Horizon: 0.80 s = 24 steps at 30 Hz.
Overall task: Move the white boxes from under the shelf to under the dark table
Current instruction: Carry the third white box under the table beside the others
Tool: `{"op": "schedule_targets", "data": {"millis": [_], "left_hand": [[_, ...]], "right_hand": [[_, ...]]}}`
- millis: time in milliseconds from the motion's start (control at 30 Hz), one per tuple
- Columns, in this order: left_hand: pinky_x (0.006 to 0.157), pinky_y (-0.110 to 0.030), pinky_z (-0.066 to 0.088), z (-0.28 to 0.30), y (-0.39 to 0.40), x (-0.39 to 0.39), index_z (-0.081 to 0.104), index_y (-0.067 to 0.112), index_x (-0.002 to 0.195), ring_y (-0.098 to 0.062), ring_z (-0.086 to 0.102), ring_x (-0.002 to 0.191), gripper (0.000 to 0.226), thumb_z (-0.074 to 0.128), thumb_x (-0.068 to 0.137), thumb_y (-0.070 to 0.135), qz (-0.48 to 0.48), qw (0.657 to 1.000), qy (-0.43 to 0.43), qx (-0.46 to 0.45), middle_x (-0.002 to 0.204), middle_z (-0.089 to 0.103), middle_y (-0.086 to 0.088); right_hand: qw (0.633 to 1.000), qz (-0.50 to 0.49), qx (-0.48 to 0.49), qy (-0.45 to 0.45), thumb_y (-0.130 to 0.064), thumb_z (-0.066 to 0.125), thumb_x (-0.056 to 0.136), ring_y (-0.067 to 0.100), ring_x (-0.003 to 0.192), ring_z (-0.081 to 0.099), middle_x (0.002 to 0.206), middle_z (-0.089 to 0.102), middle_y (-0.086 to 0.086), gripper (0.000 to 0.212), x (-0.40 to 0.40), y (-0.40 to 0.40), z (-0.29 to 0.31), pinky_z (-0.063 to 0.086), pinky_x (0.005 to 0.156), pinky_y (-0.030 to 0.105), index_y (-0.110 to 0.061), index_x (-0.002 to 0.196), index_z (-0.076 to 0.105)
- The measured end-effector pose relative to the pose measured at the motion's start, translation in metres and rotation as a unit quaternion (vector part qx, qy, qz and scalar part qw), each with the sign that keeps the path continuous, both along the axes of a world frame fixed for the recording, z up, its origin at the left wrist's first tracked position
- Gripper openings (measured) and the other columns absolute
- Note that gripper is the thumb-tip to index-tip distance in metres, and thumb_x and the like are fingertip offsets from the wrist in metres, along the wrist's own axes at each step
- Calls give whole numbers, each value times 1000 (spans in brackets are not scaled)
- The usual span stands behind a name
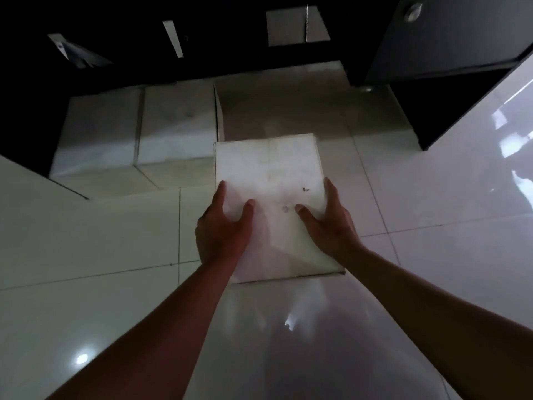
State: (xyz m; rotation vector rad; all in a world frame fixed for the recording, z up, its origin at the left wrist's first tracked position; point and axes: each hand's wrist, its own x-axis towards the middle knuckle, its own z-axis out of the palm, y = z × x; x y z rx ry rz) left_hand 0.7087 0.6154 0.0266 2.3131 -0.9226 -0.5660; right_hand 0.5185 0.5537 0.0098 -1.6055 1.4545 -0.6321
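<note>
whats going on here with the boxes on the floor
A person grips a white box with both hands, left hand and right hand on its sides, over the tiled floor. Two more white boxes sit side by side under the dark table, with a free gap to their right.

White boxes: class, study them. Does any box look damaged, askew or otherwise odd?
Nothing is damaged. The box under the left hand and right hand lies out on the tiled floor, apart from the two boxes side by side under the dark table; it has small dark marks on top.
</note>
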Motion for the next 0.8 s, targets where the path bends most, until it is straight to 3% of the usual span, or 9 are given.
{"op": "schedule_targets", "data": {"millis": [167,333,467,567,633,700,733,800], "left_hand": [[99,-39,44,-67,2,-1,33,46,146,-33,57,121,75,57,79,68,3,1000,-12,1,133,62,-7],[100,-38,43,-97,4,-1,32,46,146,-33,56,121,74,58,80,67,3,1000,-12,-1,133,62,-8],[101,-38,43,-104,0,0,31,46,147,-32,56,123,74,58,80,67,-2,1000,-6,-3,135,61,-7],[101,-40,44,-108,-1,0,30,46,147,-33,56,123,75,56,80,68,-3,1000,-7,-2,136,59,-8],[102,-42,43,-111,1,1,27,46,147,-33,54,125,76,54,81,70,-20,1000,-11,7,141,55,-7],[104,-44,40,-113,3,4,23,46,149,-31,46,134,76,50,82,72,-66,997,-28,33,154,39,-5],[107,-45,37,-113,5,6,23,45,149,-29,37,140,77,48,82,72,-99,993,-50,45,160,24,-3],[114,-44,28,-108,9,10,28,40,150,-23,16,149,76,46,84,72,-180,976,-117,41,165,2,0]], "right_hand": [[1000,9,-6,7,-42,64,90,16,95,55,127,58,1,76,-2,-1,-67,45,70,26,-30,149,17],[1000,21,-13,4,-40,64,91,12,90,53,115,53,-8,76,0,-4,-96,35,57,4,-29,149,17],[999,27,-18,-3,-38,64,92,9,89,53,116,49,-9,76,0,-9,-105,37,54,4,-27,150,17],[999,32,-23,6,-37,64,91,17,98,55,123,51,-5,78,1,-10,-105,40,62,10,-24,151,16],[998,48,-43,28,-36,64,92,27,120,51,144,44,6,79,3,-9,-103,50,82,22,-20,152,17],[990,73,-83,90,-37,62,92,29,145,23,162,16,10,81,6,-7,-101,36,111,42,-17,155,15],[981,91,-121,121,-37,61,93,28,149,12,163,9,11,79,6,-4,-99,25,116,47,-15,155,17],[951,156,-212,160,-40,57,94,25,150,7,163,12,13,71,5,5,-96,14,120,51,-11,152,27]]}}
